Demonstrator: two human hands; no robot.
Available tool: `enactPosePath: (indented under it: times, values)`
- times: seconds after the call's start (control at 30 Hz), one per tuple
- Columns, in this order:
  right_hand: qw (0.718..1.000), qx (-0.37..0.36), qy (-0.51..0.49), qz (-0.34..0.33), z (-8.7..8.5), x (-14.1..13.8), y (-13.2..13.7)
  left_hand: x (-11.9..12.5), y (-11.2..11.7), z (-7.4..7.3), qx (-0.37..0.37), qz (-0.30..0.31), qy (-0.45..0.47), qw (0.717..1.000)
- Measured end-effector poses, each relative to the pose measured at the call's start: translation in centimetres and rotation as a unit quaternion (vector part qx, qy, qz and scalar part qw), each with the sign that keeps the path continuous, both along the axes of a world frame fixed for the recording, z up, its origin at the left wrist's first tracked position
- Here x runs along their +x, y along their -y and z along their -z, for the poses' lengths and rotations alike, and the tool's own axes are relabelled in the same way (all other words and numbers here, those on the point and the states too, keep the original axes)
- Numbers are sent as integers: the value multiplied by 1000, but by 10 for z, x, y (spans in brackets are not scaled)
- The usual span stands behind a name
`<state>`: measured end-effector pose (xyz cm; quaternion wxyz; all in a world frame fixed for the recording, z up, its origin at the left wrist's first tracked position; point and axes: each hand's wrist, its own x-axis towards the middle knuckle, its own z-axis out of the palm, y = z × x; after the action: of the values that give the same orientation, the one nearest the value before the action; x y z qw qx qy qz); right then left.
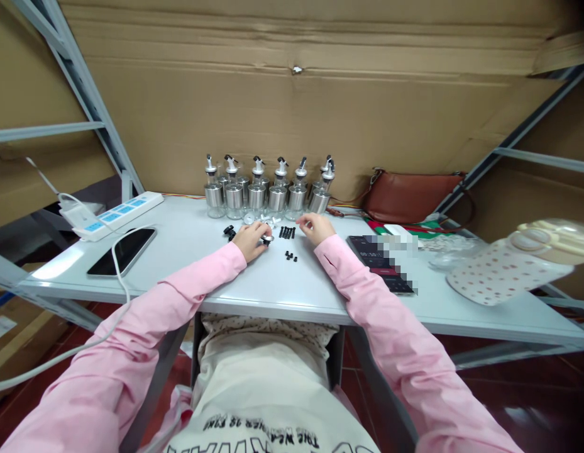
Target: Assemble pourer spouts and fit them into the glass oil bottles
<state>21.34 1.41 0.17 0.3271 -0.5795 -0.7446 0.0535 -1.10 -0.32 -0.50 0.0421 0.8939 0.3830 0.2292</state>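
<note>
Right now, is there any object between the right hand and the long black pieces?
Nothing visible stands between the right hand and the long black pieces beside it; the short black pieces lie nearer the person, outside that gap.

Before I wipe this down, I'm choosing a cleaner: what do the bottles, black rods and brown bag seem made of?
Bottles: clear glass or plastic, their bases see-through; shiny sleeves look like steel. Rods: perhaps plastic or rubber, plain black; too small to be sure. Bag: smooth leather or imitation, by its soft sheen.

Your workshop-like bench (292,286), cardboard wall (296,119) at twelve o'clock, metal frames (46,131) at ten and two, loose black parts (287,233)
</note>
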Motion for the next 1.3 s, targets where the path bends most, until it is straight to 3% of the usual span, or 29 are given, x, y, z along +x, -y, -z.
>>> enactPosePath:
  times: [0.1, 0.27, 0.67, 0.93, 1.0, 1.1, 1.2, 1.3]
  values:
    - [992, -52, 116, 5, 3, 4, -1, 0, -1, 1, -7, 10, 18, 1000]
    - [977, -115, 182, 1, 5, 1, 1, 2, -3, 5, -13, 47, 45, 998]
    - [974, -139, 181, -3, 5, 1, 0, 0, -8, 12, 19, 130, 60, 990]
    - [969, -158, 161, 100, 0, 3, 4, -1, -11, 15, 8, 138, 89, 986]
    - [977, -148, 119, 96, -3, 0, 7, -1, -11, 13, 20, 125, 75, 989]
    - [992, -116, -48, 27, -7, -10, 13, -1, -10, 11, 59, 103, 53, 991]
    - [975, -73, -204, -52, -8, -23, 19, -1, -9, 10, 92, 125, 55, 986]
    - [957, -55, -271, -90, -6, -32, 22, -1, -8, 10, 94, 142, 61, 984]
